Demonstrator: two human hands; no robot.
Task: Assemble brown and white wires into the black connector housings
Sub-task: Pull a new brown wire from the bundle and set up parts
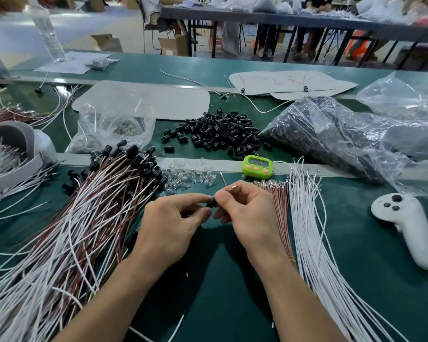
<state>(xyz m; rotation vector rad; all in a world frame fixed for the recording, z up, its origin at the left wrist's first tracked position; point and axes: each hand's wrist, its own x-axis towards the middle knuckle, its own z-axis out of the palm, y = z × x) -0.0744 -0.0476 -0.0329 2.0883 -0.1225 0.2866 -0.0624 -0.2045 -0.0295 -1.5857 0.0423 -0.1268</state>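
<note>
Insertion step, by the look of it: the left hand (173, 218) pinches a black housing (211, 203) above the bench (220, 280), fingers curled round it. The right hand (247, 213) meets it, fingers curled on a wire (233, 187) whose metal tip pokes up. Next, I reckon: line tip to opening, push home. Brown wires (281, 206) and white wires (307, 218) wait alongside.

We count one left hand (168, 225), one right hand (247, 213), one green timer (257, 165), one white controller (410, 230), one water bottle (48, 33). One loose pile of black housings (218, 129), one brown wire bundle (281, 206), one white wire bundle (311, 230).
</note>
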